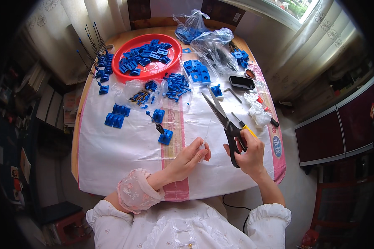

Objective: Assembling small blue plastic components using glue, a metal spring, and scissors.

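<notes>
My right hand point(252, 154) grips the black handles of a pair of scissors point(221, 116). The blades are spread and point away from me, up and to the left. In my left hand point(190, 154), closed in a pinch, is a thin whitish translucent strip point(207, 130) that stands up beside the blades without touching them. Ahead of that hand lies a blue plastic part point(166, 136) with a black-and-blue stem. Another blue part point(158, 115) sits just behind it, and small blue blocks point(117, 116) lie to the left.
A red round tray point(176, 62) of blue parts stands at the far left. Beside it are spring-topped pieces point(104, 68) and plastic bags point(212, 41). To the right lie a yellow-handled screwdriver point(248, 129), a hex key point(234, 96), crumpled tissue point(258, 110) and a black case point(242, 83).
</notes>
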The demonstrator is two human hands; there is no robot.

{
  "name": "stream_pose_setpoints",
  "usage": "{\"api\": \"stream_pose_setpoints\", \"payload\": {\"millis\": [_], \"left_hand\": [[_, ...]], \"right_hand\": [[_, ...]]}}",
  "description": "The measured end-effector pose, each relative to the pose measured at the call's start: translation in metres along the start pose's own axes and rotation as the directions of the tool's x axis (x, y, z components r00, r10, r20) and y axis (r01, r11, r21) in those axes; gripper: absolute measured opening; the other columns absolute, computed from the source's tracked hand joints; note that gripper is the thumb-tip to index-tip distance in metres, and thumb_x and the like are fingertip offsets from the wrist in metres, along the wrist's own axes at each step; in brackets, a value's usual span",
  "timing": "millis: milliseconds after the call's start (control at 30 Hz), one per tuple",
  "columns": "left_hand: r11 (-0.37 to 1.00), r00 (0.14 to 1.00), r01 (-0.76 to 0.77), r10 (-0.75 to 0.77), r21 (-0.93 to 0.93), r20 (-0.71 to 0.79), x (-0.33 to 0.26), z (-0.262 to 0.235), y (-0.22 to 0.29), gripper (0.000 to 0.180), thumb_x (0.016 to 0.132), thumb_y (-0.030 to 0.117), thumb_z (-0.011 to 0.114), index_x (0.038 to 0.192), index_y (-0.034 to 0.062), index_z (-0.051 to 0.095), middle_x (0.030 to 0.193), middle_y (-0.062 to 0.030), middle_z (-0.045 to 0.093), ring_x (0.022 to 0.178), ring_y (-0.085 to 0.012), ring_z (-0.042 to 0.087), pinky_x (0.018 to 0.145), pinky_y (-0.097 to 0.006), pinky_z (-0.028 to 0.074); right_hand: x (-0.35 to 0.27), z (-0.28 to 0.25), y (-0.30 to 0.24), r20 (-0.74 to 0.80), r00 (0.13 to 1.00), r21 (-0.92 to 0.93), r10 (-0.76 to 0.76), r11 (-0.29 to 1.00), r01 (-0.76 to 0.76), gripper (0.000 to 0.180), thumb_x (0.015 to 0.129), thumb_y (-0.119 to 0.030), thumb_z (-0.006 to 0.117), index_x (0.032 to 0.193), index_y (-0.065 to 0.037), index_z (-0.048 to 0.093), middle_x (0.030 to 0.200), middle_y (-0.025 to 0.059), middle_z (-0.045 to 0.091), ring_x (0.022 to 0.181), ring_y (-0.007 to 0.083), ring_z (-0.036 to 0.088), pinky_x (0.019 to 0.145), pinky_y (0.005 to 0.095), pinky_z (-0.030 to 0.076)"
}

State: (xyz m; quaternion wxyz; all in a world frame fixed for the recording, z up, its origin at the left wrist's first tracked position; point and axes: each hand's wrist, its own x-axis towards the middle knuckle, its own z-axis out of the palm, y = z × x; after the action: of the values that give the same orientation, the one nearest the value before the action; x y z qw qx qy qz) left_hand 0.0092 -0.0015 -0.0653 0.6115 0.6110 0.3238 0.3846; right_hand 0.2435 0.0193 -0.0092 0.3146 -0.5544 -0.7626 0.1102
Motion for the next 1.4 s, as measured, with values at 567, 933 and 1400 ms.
{"api": "stream_pose_setpoints", "payload": {"millis": [567, 933, 1400], "left_hand": [[0.999, 1.000, -0.015, 0.016, -0.036, 0.019, 0.000, -0.001, -0.007, 0.021, 0.114, 0.027, 0.044, 0.111, 0.0058, 0.047, 0.100, -0.0054, 0.063, 0.095, -0.0142, 0.060, 0.088, -0.031, 0.047], [0.999, 1.000, -0.021, 0.022, -0.038, 0.012, 0.000, 0.000, -0.004, 0.021, 0.114, 0.027, 0.044, 0.111, 0.0062, 0.047, 0.100, -0.0053, 0.063, 0.093, -0.0136, 0.059, 0.087, -0.031, 0.046], [0.999, 1.000, 0.010, -0.010, -0.051, -0.014, 0.001, -0.003, -0.006, 0.022, 0.114, 0.028, 0.042, 0.111, 0.0077, 0.048, 0.099, -0.0040, 0.063, 0.093, -0.0125, 0.060, 0.086, -0.030, 0.046]], "right_hand": [[0.001, 0.014, -0.007, 0.033, 0.999, 0.069, -0.029, 0.997, 0.027, 0.045, 0.078, -0.035, 0.090, 0.083, -0.007, 0.055, 0.058, 0.0001, 0.052, 0.049, 0.0155, 0.053, 0.048, 0.0335, 0.037], [0.002, 0.019, -0.011, 0.043, 0.998, 0.084, -0.037, 0.996, 0.033, 0.044, 0.080, -0.035, 0.088, 0.082, -0.007, 0.054, 0.058, 0.0009, 0.052, 0.049, 0.0161, 0.054, 0.048, 0.0339, 0.038], [0.003, 0.014, -0.006, 0.018, 1.000, 0.062, -0.005, 0.998, 0.004, 0.045, 0.079, -0.032, 0.090, 0.080, -0.006, 0.054, 0.059, 0.0015, 0.054, 0.050, 0.0168, 0.054, 0.049, 0.0331, 0.039]]}}
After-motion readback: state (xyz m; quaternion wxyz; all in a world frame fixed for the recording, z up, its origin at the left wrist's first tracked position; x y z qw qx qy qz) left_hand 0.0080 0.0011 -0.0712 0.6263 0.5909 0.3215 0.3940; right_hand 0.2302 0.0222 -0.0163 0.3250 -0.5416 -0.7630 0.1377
